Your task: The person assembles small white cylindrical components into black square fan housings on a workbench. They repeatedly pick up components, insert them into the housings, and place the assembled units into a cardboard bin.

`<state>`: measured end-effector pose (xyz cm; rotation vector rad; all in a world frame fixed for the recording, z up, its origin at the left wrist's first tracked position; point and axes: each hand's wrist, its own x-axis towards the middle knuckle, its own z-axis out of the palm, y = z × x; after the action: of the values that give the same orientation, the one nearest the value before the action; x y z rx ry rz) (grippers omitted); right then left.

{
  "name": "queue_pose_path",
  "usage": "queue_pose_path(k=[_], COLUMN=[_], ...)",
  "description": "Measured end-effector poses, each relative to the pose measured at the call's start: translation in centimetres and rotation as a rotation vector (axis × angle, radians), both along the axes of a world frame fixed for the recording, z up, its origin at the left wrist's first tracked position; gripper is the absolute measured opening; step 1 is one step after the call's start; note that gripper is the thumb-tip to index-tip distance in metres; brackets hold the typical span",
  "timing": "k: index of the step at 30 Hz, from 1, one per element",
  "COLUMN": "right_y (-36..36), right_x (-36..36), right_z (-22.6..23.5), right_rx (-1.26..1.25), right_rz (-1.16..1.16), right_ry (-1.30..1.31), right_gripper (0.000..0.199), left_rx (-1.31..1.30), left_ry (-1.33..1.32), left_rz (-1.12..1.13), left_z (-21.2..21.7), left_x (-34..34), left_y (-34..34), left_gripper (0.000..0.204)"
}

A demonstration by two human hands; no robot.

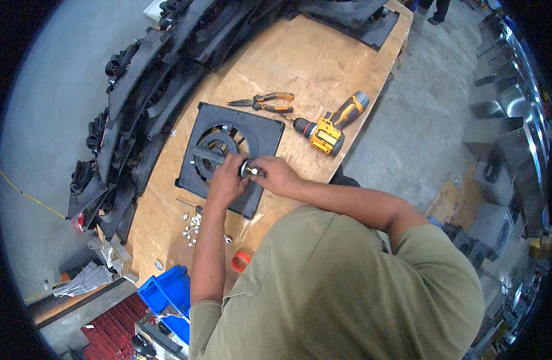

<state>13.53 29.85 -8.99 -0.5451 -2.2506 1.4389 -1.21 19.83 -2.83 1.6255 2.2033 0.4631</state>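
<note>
Both my hands meet over the near right part of a square black plate [264, 133] with a round slotted opening. My left hand [227, 180] is closed on a small dark round part with a pale rim [244, 168]. From the right, my right hand [280, 176] pinches a small white fitting [253, 171] against that round part; how the two join is hidden by my fingers. Inside the plate's opening sits a black curved bracket [208, 153]. Just beyond the plate lie pliers [265, 102] with orange and black handles. A yellow and black cordless drill [328, 131] rests to the right.
Small white fittings [192, 228] lie loose beside my left forearm, near an orange tape roll [240, 260]. A blue bin [168, 294] stands at the lower left. Stacked black frames [147, 90] line the left side of the wooden table [324, 60]. Another person's legs [439, 11] show far off.
</note>
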Motion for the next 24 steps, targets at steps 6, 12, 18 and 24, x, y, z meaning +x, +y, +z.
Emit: queue_pose_path(k=[6,12,18,24], right_y=[-0.2,-0.5,-0.9,-0.9], right_x=[0.2,0.0,-0.2,-0.9], right_z=[-0.3,0.1,0.1,0.4], right_rx=[0.054,-0.128,-0.115,-0.337], right_rz=[-0.009,-0.047,-0.080,-0.072], right_ry=[0.016,-0.047,-0.065,-0.265], right_gripper=[0.024,0.025,0.028,0.034], left_rx=[0.040,-0.031,-0.004,-0.033], left_ry=[-0.024,-0.033,-0.058,-0.036], left_rz=[-0.043,-0.025,-0.025,-0.010], left_z=[0.3,0.6,0.8,0.8], left_x=[-0.2,-0.3,-0.1,0.2], left_y=[0.3,0.7,0.7,0.2], left_gripper=[0.052,0.051,0.051,0.053])
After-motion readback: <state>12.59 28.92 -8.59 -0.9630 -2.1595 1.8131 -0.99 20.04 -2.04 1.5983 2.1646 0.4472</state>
